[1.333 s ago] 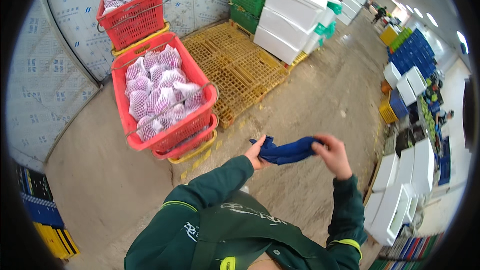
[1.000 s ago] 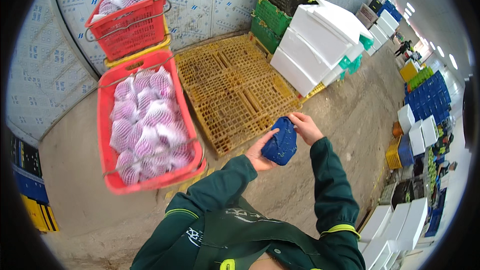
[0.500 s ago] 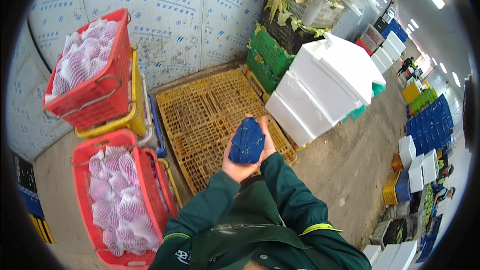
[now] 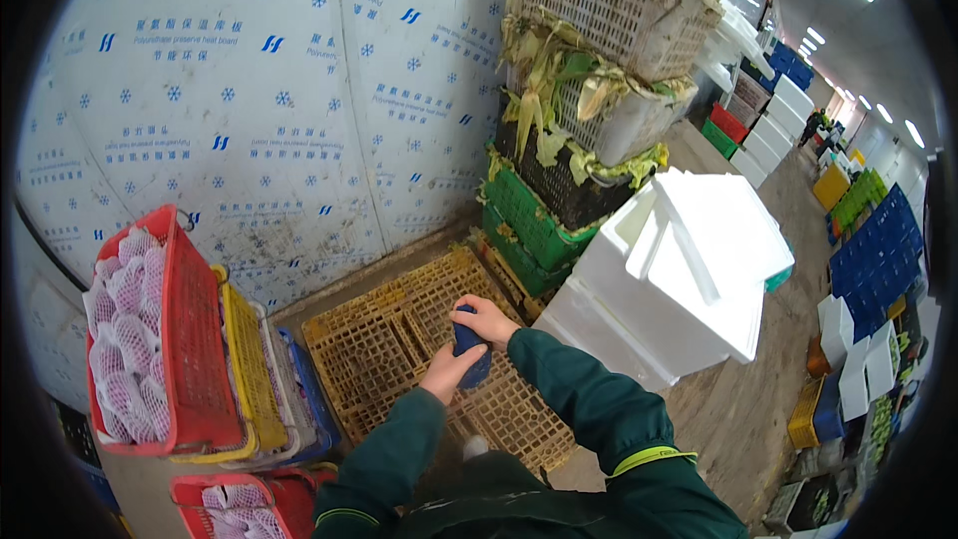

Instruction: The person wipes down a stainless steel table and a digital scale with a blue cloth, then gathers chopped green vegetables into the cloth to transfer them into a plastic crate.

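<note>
Out in front of me, above the yellow pallet point(image 4: 349, 324), I grip a dark blue, cloth-like piece point(image 4: 476, 371) with both hands. My right hand point(image 4: 487, 321) is closed round its upper end. Lower down, my left hand point(image 4: 449, 371) is closed on its side, thumb across it. The fingers cover much of the piece, so its exact kind cannot be made out.
Red baskets point(image 4: 195, 339) of netted produce stand at the left, one stacked on a yellow crate point(image 4: 251, 369). Beyond the pallet rise green crates point(image 4: 529, 225) and leaf-strewn grey crates point(image 4: 619, 5). White foam boxes point(image 4: 639, 309) stand close on the right.
The blue piece lay spread wide over my palms; now it is bunched and narrow between my closed hands. My view has tilted up toward the wall.
</note>
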`<state>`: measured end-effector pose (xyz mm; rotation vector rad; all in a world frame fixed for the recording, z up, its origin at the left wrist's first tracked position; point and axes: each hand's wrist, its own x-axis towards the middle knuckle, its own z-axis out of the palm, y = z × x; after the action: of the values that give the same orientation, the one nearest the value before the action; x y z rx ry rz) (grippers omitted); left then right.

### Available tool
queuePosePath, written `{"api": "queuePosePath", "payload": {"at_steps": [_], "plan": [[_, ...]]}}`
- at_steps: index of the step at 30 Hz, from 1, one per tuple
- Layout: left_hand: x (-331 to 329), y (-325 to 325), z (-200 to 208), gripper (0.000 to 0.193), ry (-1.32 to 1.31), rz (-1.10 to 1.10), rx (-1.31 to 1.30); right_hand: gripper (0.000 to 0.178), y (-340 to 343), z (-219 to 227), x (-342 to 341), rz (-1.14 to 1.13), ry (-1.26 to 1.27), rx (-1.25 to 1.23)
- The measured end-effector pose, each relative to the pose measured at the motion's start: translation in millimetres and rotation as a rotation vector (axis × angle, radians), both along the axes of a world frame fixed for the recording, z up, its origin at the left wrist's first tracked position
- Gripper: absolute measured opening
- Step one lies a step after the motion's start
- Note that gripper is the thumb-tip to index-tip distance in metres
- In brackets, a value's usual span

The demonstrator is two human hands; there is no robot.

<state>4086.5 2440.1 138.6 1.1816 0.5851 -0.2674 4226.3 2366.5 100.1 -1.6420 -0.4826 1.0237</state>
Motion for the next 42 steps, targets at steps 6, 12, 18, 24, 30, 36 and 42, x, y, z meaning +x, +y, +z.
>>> {"api": "queuePosePath", "payload": {"at_steps": [6,12,18,24,30,36,42], "plan": [[120,55,28,0.051,0.003,0.038,-0.247,0.032,51,60,111,0.038,-0.239,-0.126],[243,122,93,0.035,-0.206,0.133,-1.018,0.068,88,173,247,-0.008,0.166,0.150],[347,159,185,0.035,-0.427,0.175,-1.378,0.076,99,174,341,-0.136,0.301,0.673],[422,160,186,0.064,-0.381,0.101,-1.818,0.064,189,161,347,-0.510,0.357,1.249],[465,162,176,0.067,-0.485,0.097,-1.784,0.049,214,214,365,-0.304,0.427,1.652],[520,163,203,0.062,-0.477,-0.028,-1.742,0.020,171,225,468,-0.256,0.283,1.327],[570,174,303,0.055,-0.373,-0.377,-1.547,0.018,133,369,507,-0.436,-0.185,0.866]]}}
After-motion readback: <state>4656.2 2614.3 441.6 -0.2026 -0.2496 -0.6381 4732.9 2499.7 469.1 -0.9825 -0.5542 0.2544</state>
